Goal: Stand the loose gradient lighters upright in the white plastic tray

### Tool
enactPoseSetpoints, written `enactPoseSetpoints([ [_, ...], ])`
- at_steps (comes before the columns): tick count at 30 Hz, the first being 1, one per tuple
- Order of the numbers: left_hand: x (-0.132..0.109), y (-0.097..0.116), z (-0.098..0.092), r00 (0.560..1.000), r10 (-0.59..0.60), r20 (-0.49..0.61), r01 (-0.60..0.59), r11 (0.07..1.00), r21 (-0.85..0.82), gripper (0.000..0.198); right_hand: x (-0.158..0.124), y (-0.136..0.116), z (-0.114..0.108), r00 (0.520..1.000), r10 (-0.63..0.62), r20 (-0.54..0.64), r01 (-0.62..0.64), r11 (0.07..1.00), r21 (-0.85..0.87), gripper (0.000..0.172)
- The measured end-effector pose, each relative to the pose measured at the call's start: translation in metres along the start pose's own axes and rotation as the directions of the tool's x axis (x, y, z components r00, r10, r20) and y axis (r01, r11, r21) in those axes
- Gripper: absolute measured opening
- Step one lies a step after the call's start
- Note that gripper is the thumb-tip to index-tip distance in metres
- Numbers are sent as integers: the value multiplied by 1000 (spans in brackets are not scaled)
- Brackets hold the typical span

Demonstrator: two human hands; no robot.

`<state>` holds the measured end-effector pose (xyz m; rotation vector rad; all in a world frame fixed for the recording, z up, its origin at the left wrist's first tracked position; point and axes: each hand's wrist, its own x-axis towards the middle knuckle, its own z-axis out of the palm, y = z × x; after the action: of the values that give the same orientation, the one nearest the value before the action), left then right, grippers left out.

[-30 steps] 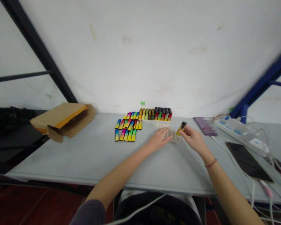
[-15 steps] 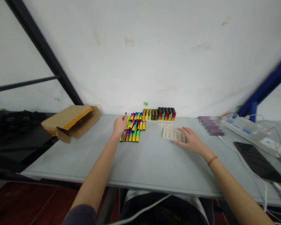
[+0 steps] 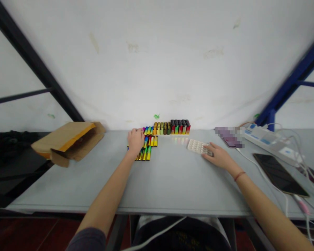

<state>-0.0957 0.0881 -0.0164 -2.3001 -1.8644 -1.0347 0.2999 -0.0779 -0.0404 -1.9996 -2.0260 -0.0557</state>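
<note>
A person's left hand [image 3: 136, 141] reaches over loose, shiny multicoloured lighters [image 3: 146, 153] on a grey table [image 3: 170, 181], its fingers partly hidden (whether they grip one, the view cannot tell), while the right hand [image 3: 217, 156], fingers loosely spread, rests over the right end of a pale, many-holed tray [image 3: 195, 146]. Behind, against the wall [image 3: 157, 69], a yellow-to-dark group of upright pieces [image 3: 161, 128] stands beside a black-topped block of lighters [image 3: 180, 127], with an opened cardboard box [image 3: 68, 137] at left and a dark phone [image 3: 279, 174] near a power strip [image 3: 273, 143] at right.
</note>
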Motion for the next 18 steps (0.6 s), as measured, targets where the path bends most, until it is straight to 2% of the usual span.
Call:
enactPoseSetpoints([
  [1, 4, 20, 1, 993, 99, 68, -100, 995, 17, 42, 0, 2, -2, 1000, 20, -3, -20, 1000, -22, 50],
  [2, 8, 42, 3, 967, 216, 135, -221, 975, 24, 40, -2, 3, -3, 999, 43, -8, -44, 998, -38, 49],
  [4, 18, 86, 14, 895, 390, 216, -406, 913, 36, 40, -5, 2, -4, 994, 105, -19, -106, 993, -57, 51],
  [7, 28, 143, 34, 812, 511, 282, -544, 837, 50, 45, -15, -3, -6, 977, 211, -21, -212, 973, -85, 50],
  [9, 30, 168, 45, 796, 514, 319, -562, 824, 74, 46, -20, -5, -9, 962, 273, -24, -274, 957, -99, 49],
  [11, 28, 183, 52, 817, 469, 335, -530, 840, 117, 42, -24, -5, -12, 951, 309, -31, -310, 946, -96, 45],
  [14, 23, 190, 53, 846, 429, 318, -497, 850, 176, 40, -23, -2, -15, 954, 298, -37, -300, 951, -76, 37],
  [18, 11, 187, 45, 814, 487, 317, -557, 810, 185, 38, -12, 4, -12, 959, 272, -83, -278, 958, -72, 33],
])
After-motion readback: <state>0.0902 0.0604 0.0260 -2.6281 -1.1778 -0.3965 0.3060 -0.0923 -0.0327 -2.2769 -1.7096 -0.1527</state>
